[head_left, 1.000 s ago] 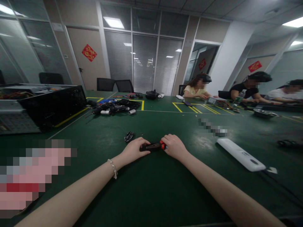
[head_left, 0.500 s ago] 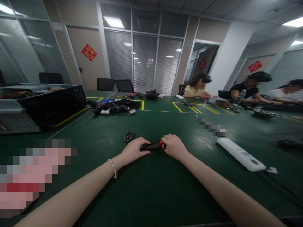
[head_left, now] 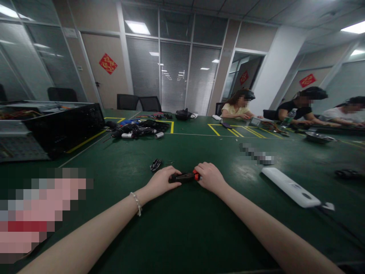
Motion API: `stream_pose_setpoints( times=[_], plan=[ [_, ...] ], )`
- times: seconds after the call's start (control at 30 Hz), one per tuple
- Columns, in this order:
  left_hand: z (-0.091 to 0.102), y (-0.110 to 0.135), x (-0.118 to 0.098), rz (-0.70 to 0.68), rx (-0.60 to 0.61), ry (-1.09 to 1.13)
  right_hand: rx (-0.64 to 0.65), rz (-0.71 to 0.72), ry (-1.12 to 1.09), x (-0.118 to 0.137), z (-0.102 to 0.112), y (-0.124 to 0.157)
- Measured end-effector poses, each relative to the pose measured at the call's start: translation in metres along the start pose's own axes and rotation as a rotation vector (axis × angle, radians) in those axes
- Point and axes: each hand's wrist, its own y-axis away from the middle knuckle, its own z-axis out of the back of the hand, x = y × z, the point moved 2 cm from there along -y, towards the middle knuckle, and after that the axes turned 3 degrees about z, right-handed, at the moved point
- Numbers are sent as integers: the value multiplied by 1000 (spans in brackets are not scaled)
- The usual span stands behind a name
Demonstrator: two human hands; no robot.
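A black and red hand tool (head_left: 184, 177) lies across the green table (head_left: 182, 224) between my two hands. My left hand (head_left: 161, 182) is closed on its black end, a bead bracelet on that wrist. My right hand (head_left: 209, 176) is closed on the red end. The tool's ends are hidden inside my fingers. A small black part (head_left: 155, 164) lies just beyond my left hand.
An open black computer case (head_left: 54, 127) stands at the left. A heap of tools and cables (head_left: 137, 129) lies beyond it. A white power strip (head_left: 291, 187) lies to the right. Three other people sit at the far right of the table.
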Motion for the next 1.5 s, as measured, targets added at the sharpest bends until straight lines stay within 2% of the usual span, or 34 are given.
stream_pose_setpoints(
  times=[0.4,0.93,1.5],
  plan=[
    [1,0,-1,18,14,-7,-37,28,-7,0,0,1],
    [0,0,1,0,-8,-16,-11,22,-1,-1,-3,0],
    [1,0,-2,32,24,-10,-13,34,-18,0,-1,1]
  ],
)
